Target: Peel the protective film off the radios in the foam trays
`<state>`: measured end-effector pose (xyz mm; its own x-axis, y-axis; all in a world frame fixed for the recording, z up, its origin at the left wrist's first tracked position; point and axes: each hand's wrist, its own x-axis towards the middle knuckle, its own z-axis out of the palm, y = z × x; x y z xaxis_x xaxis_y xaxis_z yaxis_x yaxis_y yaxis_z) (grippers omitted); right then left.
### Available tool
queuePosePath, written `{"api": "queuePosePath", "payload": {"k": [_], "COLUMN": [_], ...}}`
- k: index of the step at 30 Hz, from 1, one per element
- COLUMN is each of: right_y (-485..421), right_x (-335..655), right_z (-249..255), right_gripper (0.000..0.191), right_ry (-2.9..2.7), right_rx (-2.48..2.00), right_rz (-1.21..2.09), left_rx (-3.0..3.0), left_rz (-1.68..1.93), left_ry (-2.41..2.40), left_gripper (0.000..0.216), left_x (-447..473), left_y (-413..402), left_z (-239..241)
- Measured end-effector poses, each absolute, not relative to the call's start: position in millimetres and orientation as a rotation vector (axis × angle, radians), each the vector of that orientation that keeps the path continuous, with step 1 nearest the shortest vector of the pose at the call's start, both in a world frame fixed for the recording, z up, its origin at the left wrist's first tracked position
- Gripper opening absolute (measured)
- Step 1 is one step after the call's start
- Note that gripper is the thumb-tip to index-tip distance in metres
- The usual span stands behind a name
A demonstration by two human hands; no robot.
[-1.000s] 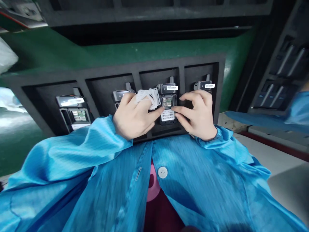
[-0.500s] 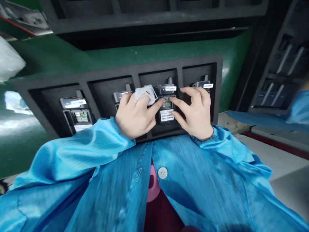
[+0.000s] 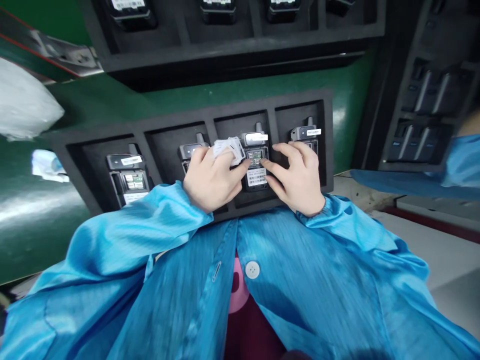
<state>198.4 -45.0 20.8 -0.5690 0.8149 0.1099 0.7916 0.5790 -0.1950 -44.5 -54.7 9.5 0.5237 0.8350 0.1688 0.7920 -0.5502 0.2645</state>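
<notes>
My left hand (image 3: 213, 177) is closed on a bunch of thin white plastic cards (image 3: 229, 148), some with cut-outs like SIM card carriers. Its index fingertip reaches the open compartment of a black device (image 3: 257, 189) in the third tray pocket. Card slots (image 3: 256, 158) show inside this compartment, above a white barcode label (image 3: 257, 177). From the right, my right hand (image 3: 298, 177) has its index fingertip at the slots and its thumb by the label, with the fingers apart. Anything tiny under the fingertips is hidden. A labelled flap (image 3: 255, 138) stands at the device's top.
The black foam tray (image 3: 176, 117) holds similar devices in its other pockets, including an open one (image 3: 132, 181) at left. Behind it stands another tray (image 3: 240, 42) with devices. More devices (image 3: 412, 135) and a person's blue sleeve (image 3: 463, 160) are at right; a white plastic bag (image 3: 26, 100) is at left.
The view has shifted, so devices in the far tray now show. Both hands stay at the same device; my right index fingertip has moved slightly lower along the slots.
</notes>
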Motion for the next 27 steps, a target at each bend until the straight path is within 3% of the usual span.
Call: {"api": "queuePosePath", "payload": {"k": [10,13,19,27], "right_y": [-37.6,-35.2,-31.7,-33.6], "right_x": [187.2,187.2,169.4,117.1], "right_z": [22.9,26.2,54.7,81.2], "right_gripper": [0.037,0.036,0.021,0.014], "right_ry": [-2.578,-2.585,-2.277,-2.209], "right_rx": [-1.408,-1.402,-1.238,-0.997], "right_rz": [0.122,0.154,0.328,0.615], "left_rx": [2.486,2.144,1.265,0.885], "left_rz": [0.468,0.71,0.918,0.962], "left_ry": [1.356,1.247,0.961,0.791], "left_gripper": [0.039,0.041,0.065,0.068], "left_x": [-47.9,-62.8,-82.7,-85.4], "left_y": [-49.6,-52.1,-72.3,-86.8], "left_z": [36.5,57.3,77.8,68.2]}}
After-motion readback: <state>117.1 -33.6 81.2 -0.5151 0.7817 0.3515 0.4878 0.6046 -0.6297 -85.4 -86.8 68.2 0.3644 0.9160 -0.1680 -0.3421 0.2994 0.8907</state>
